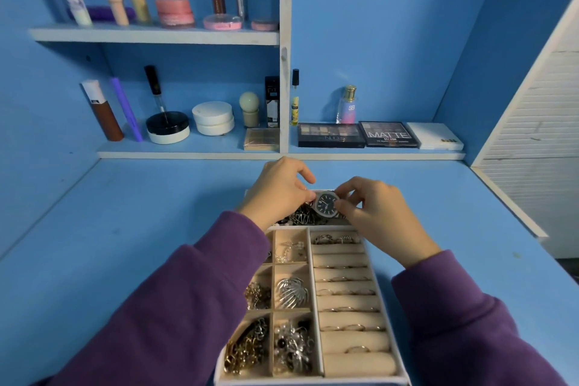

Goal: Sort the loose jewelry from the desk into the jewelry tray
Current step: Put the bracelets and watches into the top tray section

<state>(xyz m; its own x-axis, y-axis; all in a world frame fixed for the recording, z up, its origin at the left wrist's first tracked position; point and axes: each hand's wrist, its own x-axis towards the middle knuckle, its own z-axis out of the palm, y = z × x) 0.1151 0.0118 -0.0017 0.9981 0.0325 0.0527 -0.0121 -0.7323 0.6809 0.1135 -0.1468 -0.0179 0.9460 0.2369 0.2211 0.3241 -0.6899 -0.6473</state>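
Observation:
A beige jewelry tray [313,263] with a white rim lies on the blue desk in front of me. Its left compartments hold chains, brooches and a silver cage-like piece [292,290]; its right side has ring rolls [347,291] with several rings. A silver watch with a dark dial [326,204] is over the tray's far compartment. My left hand [279,191] pinches the watch's left side and my right hand [372,207] pinches its right side. A dark tangle of jewelry [302,218] lies under the watch.
Low shelf behind the desk carries eyeshadow palettes [330,134], jars [167,128], bottles and a perfume [347,105]. An upper shelf [153,34] holds tubes and pink compacts. A white slatted panel [532,147] stands at the right. Bare blue desk surface [125,216] lies either side of the tray.

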